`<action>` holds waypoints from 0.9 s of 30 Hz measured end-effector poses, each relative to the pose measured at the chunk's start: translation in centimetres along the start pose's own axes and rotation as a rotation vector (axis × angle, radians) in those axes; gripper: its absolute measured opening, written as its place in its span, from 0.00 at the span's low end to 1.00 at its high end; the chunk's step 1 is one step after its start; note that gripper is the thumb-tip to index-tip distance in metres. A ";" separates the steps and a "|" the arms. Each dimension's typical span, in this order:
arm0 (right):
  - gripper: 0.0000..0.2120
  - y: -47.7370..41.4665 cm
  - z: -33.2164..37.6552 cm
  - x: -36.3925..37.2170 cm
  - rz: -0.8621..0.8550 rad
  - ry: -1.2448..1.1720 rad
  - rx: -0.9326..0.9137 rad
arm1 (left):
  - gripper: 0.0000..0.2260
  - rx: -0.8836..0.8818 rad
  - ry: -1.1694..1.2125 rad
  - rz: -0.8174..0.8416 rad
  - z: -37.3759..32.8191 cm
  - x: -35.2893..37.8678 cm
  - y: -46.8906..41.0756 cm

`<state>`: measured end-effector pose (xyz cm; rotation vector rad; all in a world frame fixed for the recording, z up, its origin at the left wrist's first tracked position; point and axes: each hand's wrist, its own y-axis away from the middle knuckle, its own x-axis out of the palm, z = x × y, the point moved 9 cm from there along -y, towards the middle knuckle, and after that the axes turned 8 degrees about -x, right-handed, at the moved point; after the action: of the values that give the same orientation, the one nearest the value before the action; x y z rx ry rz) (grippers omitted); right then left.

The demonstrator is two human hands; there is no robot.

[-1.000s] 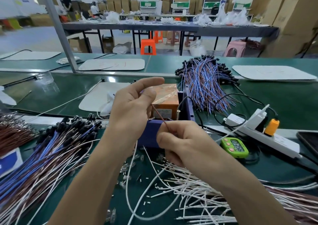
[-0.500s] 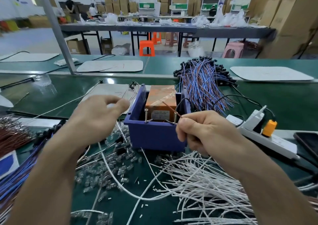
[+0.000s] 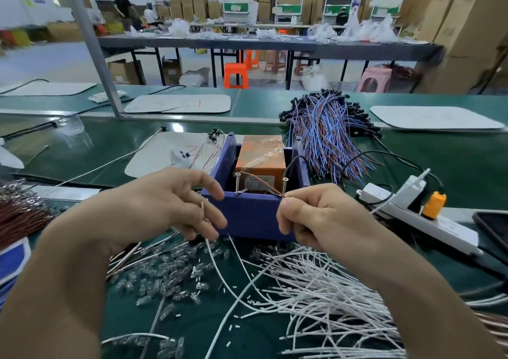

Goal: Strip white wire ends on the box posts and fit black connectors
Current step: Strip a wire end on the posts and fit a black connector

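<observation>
While the right hand (image 3: 316, 218) pinches the end of a thin brown wire (image 3: 261, 180) between thumb and forefinger, just beside the right-hand one of two upright metal screw posts (image 3: 284, 186), the left hand (image 3: 170, 207) hovers to the left of the purple-blue plastic box (image 3: 247, 217). Its fingers are loosely curled round a slim white wire (image 3: 213, 251) whose bare tan tip stands up between them. Both posts rise at the near wall of the box, and the brown wire slants across between them towards the right hand. Inside the box sits an orange rectangular block wrapped in clear film (image 3: 261, 158). On the green counter (image 3: 453, 166) in front of the box lies a loose heap of white wires (image 3: 324, 290), with short white snippets of insulation (image 3: 233, 325) scattered near it and a spread of small clear plastic pieces (image 3: 165, 279) to its left. Behind the box, to the right, lies a thick bundle of blue and brown wires (image 3: 324, 139) tipped with black connectors (image 3: 330, 94). A white power strip with an orange plug (image 3: 428, 221) lies near the right hand, and a white rounded mat (image 3: 165, 152) lies behind the left hand
</observation>
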<state>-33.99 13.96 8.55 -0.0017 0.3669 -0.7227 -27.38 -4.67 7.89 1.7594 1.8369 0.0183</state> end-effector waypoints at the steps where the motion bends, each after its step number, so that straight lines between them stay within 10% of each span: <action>1: 0.19 0.0 0.0 0.1 0.002 0.000 -0.004 | 0.12 0.034 0.026 0.030 -0.5 0.4 0.3; 27: 0.08 -0.1 -0.6 -1.8 -0.321 0.118 -0.070 | 0.04 0.131 -0.108 -0.019 -3.3 3.7 -0.6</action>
<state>-35.49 15.08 8.62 -0.0857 0.5119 -1.0299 -29.13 -0.13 8.91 1.7945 1.8122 -0.2044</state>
